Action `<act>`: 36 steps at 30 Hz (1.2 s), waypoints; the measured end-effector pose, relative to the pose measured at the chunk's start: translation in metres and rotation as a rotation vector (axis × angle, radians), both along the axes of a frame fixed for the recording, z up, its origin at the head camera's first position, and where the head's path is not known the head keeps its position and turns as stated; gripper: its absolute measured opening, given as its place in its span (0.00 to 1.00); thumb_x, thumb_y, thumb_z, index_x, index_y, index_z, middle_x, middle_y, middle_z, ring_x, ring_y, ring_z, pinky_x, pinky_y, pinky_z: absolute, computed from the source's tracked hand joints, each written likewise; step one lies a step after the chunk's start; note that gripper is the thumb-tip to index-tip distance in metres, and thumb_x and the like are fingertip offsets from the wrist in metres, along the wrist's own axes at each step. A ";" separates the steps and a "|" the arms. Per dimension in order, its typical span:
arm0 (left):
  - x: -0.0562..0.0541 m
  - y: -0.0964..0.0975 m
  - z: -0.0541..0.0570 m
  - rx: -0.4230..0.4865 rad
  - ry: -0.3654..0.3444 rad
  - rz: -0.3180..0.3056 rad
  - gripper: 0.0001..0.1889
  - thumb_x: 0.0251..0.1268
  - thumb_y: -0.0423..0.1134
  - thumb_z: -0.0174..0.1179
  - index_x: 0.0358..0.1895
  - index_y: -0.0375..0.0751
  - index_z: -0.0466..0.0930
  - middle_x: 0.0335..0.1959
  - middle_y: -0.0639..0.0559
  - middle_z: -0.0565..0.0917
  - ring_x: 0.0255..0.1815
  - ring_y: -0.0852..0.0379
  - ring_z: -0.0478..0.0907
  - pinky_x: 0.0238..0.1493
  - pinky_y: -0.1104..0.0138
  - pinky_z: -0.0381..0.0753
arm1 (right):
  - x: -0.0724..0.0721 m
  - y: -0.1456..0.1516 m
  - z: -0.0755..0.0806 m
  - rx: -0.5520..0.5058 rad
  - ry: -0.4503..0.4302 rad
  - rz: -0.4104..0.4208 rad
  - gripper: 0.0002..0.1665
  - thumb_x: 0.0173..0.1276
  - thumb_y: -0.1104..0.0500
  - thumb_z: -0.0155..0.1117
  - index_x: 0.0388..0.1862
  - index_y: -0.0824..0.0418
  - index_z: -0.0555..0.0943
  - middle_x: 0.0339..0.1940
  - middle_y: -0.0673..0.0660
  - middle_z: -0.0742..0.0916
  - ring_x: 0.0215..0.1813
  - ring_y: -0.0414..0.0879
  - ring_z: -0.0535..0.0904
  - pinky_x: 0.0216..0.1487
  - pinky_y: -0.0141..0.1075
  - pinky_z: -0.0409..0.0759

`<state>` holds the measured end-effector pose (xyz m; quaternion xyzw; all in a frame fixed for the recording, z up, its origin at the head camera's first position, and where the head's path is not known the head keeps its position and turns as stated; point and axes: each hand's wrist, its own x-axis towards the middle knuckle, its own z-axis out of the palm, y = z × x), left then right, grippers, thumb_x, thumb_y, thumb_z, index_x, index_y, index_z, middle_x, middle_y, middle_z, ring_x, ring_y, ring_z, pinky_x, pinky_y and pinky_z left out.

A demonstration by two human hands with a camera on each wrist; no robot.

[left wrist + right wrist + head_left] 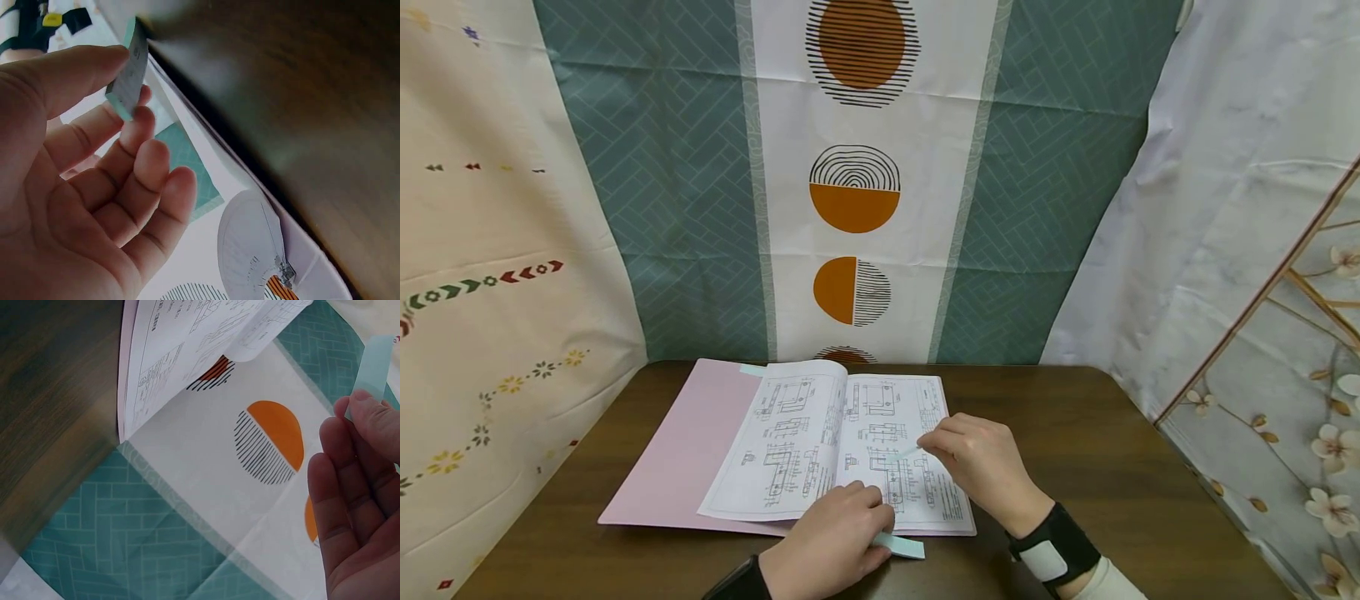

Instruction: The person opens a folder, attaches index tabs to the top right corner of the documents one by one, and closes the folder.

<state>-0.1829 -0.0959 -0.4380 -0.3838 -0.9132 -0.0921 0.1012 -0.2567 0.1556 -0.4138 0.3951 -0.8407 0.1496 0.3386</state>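
Observation:
An open booklet of technical drawings [801,442] lies on the table, its pink cover [681,467] spread out to the left. At the booklet's front edge, my left hand [831,546] pinches a thin pad of pale teal sticky notes [130,78] between thumb and fingers. My right hand [981,462] is over the right page, pinching a single pale teal sticky strip [374,365] by one end. The strip's free end extends left over a drawing; whether it touches the paper I cannot tell.
Another pale teal strip [752,369] is at the pink cover's top edge. Brown table surface [1067,442] extends right of the booklet. Behind the table hangs a patterned cloth [1045,192], with further cloths at both sides.

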 end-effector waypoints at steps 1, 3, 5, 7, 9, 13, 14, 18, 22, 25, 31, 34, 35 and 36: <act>0.000 0.000 -0.001 -0.006 -0.003 -0.002 0.11 0.63 0.48 0.82 0.38 0.54 0.87 0.33 0.66 0.77 0.34 0.67 0.71 0.35 0.70 0.71 | 0.000 0.000 0.000 0.001 0.001 -0.001 0.19 0.50 0.65 0.94 0.38 0.49 0.95 0.36 0.43 0.93 0.39 0.37 0.89 0.39 0.36 0.89; 0.000 0.001 -0.003 -0.022 0.003 -0.002 0.12 0.63 0.48 0.82 0.37 0.54 0.87 0.32 0.65 0.76 0.33 0.66 0.71 0.34 0.70 0.71 | 0.000 0.000 0.001 0.002 0.000 -0.002 0.19 0.50 0.65 0.94 0.38 0.49 0.95 0.36 0.43 0.93 0.39 0.38 0.89 0.39 0.36 0.89; 0.000 0.002 -0.005 -0.039 0.015 0.000 0.12 0.62 0.48 0.83 0.35 0.54 0.86 0.31 0.64 0.77 0.33 0.65 0.72 0.33 0.69 0.71 | -0.001 0.001 0.001 0.004 -0.004 -0.006 0.20 0.50 0.65 0.94 0.39 0.50 0.96 0.36 0.43 0.93 0.39 0.38 0.89 0.40 0.37 0.89; 0.001 0.002 -0.006 -0.054 0.020 0.002 0.13 0.61 0.49 0.83 0.35 0.53 0.86 0.31 0.63 0.78 0.32 0.64 0.73 0.33 0.68 0.71 | -0.001 0.001 0.001 0.007 -0.009 -0.013 0.19 0.50 0.65 0.94 0.39 0.50 0.96 0.37 0.43 0.93 0.40 0.38 0.89 0.40 0.37 0.89; 0.001 0.004 -0.006 -0.064 0.015 0.005 0.13 0.61 0.49 0.83 0.36 0.53 0.86 0.31 0.63 0.78 0.33 0.64 0.74 0.33 0.68 0.72 | -0.001 0.001 0.001 0.008 -0.013 -0.018 0.19 0.50 0.65 0.94 0.40 0.50 0.96 0.37 0.44 0.94 0.40 0.38 0.89 0.41 0.37 0.89; 0.001 0.005 -0.004 -0.076 -0.007 0.011 0.12 0.63 0.49 0.83 0.38 0.53 0.87 0.32 0.63 0.79 0.33 0.64 0.75 0.33 0.68 0.74 | -0.001 0.002 0.001 0.010 -0.013 -0.026 0.19 0.50 0.65 0.94 0.40 0.51 0.96 0.37 0.44 0.93 0.39 0.39 0.89 0.41 0.37 0.89; 0.000 0.006 -0.004 -0.078 -0.013 0.013 0.12 0.63 0.49 0.82 0.38 0.53 0.87 0.32 0.63 0.79 0.33 0.65 0.75 0.33 0.68 0.74 | -0.001 0.002 0.001 0.010 -0.012 -0.028 0.19 0.51 0.65 0.94 0.40 0.51 0.96 0.37 0.45 0.93 0.39 0.39 0.89 0.41 0.37 0.89; -0.001 0.006 -0.001 -0.074 -0.048 0.017 0.13 0.63 0.51 0.83 0.41 0.53 0.88 0.33 0.64 0.80 0.33 0.66 0.74 0.33 0.68 0.74 | -0.002 0.001 0.003 0.015 -0.009 -0.026 0.18 0.52 0.64 0.93 0.40 0.50 0.96 0.37 0.44 0.93 0.39 0.39 0.89 0.40 0.37 0.89; -0.004 0.006 0.003 -0.023 -0.045 0.028 0.12 0.67 0.51 0.80 0.42 0.52 0.89 0.35 0.64 0.81 0.34 0.66 0.75 0.35 0.68 0.77 | -0.003 0.000 0.003 0.022 -0.013 -0.019 0.18 0.53 0.64 0.93 0.40 0.50 0.96 0.37 0.44 0.93 0.39 0.38 0.89 0.40 0.37 0.89; -0.008 0.007 0.006 0.013 0.019 0.050 0.10 0.70 0.49 0.78 0.44 0.50 0.90 0.38 0.61 0.84 0.37 0.63 0.79 0.38 0.66 0.80 | -0.003 0.000 0.002 0.026 -0.021 -0.025 0.18 0.53 0.65 0.93 0.40 0.50 0.96 0.37 0.44 0.94 0.40 0.39 0.89 0.41 0.37 0.89; -0.025 0.011 0.011 -0.040 0.085 0.131 0.17 0.68 0.50 0.79 0.53 0.45 0.91 0.49 0.53 0.89 0.47 0.53 0.85 0.44 0.60 0.86 | -0.002 0.003 -0.001 0.028 -0.028 -0.045 0.18 0.52 0.65 0.93 0.40 0.51 0.96 0.37 0.45 0.94 0.40 0.40 0.89 0.41 0.38 0.90; -0.032 0.010 0.010 -0.083 0.095 0.184 0.21 0.67 0.51 0.79 0.55 0.43 0.90 0.52 0.49 0.89 0.51 0.49 0.87 0.49 0.55 0.87 | -0.003 0.004 -0.002 0.026 -0.016 -0.049 0.18 0.52 0.65 0.93 0.40 0.51 0.96 0.37 0.45 0.94 0.40 0.40 0.90 0.41 0.39 0.90; -0.034 0.010 0.009 -0.102 0.100 0.206 0.22 0.67 0.51 0.79 0.56 0.42 0.90 0.52 0.48 0.89 0.52 0.48 0.87 0.51 0.53 0.87 | -0.003 0.005 -0.002 0.026 -0.011 -0.050 0.18 0.52 0.65 0.93 0.40 0.51 0.96 0.37 0.45 0.94 0.40 0.40 0.89 0.41 0.39 0.90; -0.036 0.009 0.008 -0.119 0.104 0.231 0.23 0.67 0.52 0.79 0.57 0.42 0.90 0.53 0.47 0.89 0.54 0.47 0.86 0.53 0.51 0.86 | -0.004 0.005 -0.002 0.025 -0.006 -0.050 0.19 0.52 0.66 0.93 0.40 0.51 0.96 0.37 0.46 0.94 0.40 0.40 0.89 0.41 0.39 0.90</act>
